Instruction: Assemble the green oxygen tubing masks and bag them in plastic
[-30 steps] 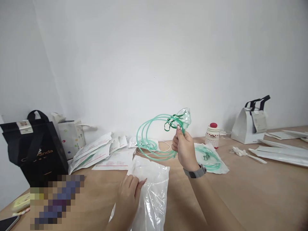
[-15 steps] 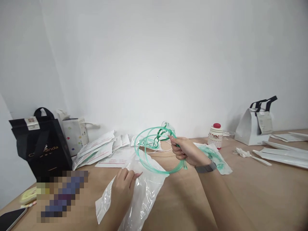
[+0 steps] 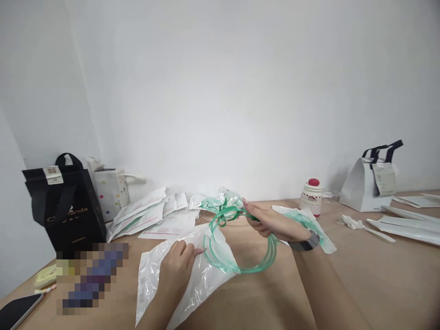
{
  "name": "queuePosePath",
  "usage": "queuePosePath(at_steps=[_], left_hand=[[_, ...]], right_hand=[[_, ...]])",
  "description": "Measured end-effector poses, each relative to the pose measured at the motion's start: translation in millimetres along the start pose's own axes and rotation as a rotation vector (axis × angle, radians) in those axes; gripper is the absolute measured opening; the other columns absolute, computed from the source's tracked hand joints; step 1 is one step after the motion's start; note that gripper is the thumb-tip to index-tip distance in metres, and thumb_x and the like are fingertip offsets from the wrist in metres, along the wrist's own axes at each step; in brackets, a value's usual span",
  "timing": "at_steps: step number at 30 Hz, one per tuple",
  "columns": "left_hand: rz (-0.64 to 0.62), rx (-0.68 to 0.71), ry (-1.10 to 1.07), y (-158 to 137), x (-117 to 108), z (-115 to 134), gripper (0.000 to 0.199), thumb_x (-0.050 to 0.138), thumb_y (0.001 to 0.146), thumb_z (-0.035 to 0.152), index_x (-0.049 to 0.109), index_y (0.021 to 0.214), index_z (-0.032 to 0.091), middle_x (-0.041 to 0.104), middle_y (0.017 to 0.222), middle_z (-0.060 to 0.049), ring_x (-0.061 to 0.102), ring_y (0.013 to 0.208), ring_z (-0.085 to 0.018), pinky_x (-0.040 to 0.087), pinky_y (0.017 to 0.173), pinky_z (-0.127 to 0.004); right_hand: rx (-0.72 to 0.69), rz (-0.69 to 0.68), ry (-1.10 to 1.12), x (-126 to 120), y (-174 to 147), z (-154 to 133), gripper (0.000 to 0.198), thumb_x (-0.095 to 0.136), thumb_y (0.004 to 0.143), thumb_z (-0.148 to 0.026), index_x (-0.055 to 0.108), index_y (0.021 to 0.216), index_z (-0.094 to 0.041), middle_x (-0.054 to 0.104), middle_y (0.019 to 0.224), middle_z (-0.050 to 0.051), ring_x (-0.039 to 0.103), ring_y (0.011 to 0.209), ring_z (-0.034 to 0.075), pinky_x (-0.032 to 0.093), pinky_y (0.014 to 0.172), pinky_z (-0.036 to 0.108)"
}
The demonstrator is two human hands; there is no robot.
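Coiled green tubing (image 3: 254, 269) hangs in loops from my right hand (image 3: 271, 222), whose fingers are closed round it. A clear oxygen mask (image 3: 231, 198) with a green strap shows just beyond the fingertips, joined to the same bundle as far as I can see. My left hand (image 3: 178, 263) pinches the edge of a clear plastic pouch (image 3: 202, 286), which spreads beneath it and partly under the loops. The lower curve of the tubing lies over the pouch's right corner.
Sealed white packets (image 3: 142, 213) are piled at the back left beside a black bag (image 3: 65, 211). A packed green set (image 3: 312, 224) and a jar with a red lid (image 3: 311, 197) lie to the right. Further right are a white bag (image 3: 366, 188) and flat wrappers (image 3: 405, 227).
My right hand has tipped forward and down, lowering the tubing loops toward the pouch. The pouch has spread wider to the left under my left hand. The view has shifted slightly.
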State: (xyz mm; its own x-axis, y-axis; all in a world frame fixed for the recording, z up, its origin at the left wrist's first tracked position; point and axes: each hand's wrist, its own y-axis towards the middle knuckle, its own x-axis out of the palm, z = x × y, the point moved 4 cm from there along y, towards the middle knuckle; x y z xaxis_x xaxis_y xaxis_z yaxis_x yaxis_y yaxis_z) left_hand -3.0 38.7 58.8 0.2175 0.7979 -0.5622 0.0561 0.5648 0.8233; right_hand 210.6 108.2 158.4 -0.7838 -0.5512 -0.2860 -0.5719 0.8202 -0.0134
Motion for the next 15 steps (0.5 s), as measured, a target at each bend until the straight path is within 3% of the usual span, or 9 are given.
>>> queuePosePath(at_steps=[5,15], left_hand=[[-0.017,-0.039,0.007,2.0,-3.7,-7.4,0.030,0.040,0.088,0.024,0.046,0.059,0.020,0.044,0.057,0.002,0.045,0.058,-0.013,0.032,0.054,-0.023],[-0.159,-0.046,-0.038,8.7,-6.1,-19.3,0.028,0.038,0.089,0.024,0.045,0.063,0.019,0.047,0.062,0.002,0.050,0.062,-0.012,0.037,0.057,-0.022]], right_hand=[[0.032,-0.042,-0.196,4.4,4.7,4.4,0.044,0.047,0.074,-0.062,0.038,0.063,-0.020,0.017,0.050,-0.010,0.010,0.044,0.005,0.006,0.037,0.020],[-0.022,-0.342,-0.463,7.4,3.8,12.1,0.047,0.051,0.075,-0.053,0.031,0.049,-0.019,0.022,0.044,-0.009,0.015,0.041,0.005,0.009,0.039,0.025]])
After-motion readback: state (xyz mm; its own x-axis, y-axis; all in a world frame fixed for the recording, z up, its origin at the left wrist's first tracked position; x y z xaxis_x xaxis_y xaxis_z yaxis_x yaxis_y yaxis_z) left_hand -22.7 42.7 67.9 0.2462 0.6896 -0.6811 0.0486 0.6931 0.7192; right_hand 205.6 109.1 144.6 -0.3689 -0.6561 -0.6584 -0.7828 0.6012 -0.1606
